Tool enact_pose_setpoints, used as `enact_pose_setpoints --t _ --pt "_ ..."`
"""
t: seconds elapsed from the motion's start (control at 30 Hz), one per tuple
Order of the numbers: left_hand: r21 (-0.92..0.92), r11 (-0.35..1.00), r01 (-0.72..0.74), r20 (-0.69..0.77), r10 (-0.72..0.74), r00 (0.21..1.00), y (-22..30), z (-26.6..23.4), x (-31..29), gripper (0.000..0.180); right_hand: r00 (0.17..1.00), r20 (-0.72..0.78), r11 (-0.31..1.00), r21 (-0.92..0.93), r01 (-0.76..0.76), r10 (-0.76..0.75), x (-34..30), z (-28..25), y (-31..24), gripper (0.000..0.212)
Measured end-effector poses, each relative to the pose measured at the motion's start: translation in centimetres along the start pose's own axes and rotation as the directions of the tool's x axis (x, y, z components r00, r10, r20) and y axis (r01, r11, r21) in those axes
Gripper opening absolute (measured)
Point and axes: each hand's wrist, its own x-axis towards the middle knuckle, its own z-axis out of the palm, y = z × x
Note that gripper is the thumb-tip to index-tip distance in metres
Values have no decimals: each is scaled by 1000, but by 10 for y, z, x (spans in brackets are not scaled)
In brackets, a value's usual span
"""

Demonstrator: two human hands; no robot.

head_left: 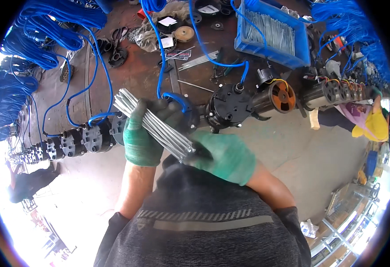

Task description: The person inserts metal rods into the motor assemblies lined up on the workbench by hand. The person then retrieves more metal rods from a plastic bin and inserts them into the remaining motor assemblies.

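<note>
A bundle of thin silvery metal rods (pixel 159 127) lies slanted in front of my chest, its upper end to the left. My left hand (pixel 144 135), in a green glove with dark fingers, is wrapped round the bundle near its upper half. At the lower end of the rods is my right hand (pixel 224 155), gloved alike and smeared by motion. Its dark fingertips are beside the rod ends, and their grip cannot be made out. Just beyond my hands stands a black round motor housing (pixel 230 107) with a blue cable (pixel 244 73) rising from its top.
A blue crate (pixel 272 55) of similar rods sits on the brown workbench (pixel 137 73), near loose rods (pixel 199 61). Motor housings line the bench edge left; open steel cylinders (pixel 281 95) continue right. Blue cable coils (pixel 57 22) hang at both sides. Another person (pixel 368 118) is at far right.
</note>
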Motion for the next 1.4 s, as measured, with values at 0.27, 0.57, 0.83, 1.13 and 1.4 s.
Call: enact_pose_setpoints --t 0.27,0.57,0.83,1.13,1.4 --pt "149 989 -23 17 21 1000 -11 19 -1 27 995 -94 993 111 45 -34 4 -6 32 29" --pt "426 898 -106 -59 145 988 -23 32 4 34 997 -59 994 103 -47 54 9 -18 41 24" --pt "607 788 -105 -171 259 951 -35 39 6 45 957 -231 978 -150 142 -174 10 -40 59 22" --pt "671 737 -80 -131 224 966 -39 46 14 42 702 -677 968 -61 245 -221 -18 -117 83 28" --pt "245 953 -176 -168 220 961 -30 25 22 16 504 -857 993 113 -17 106 -40 -159 132 22"
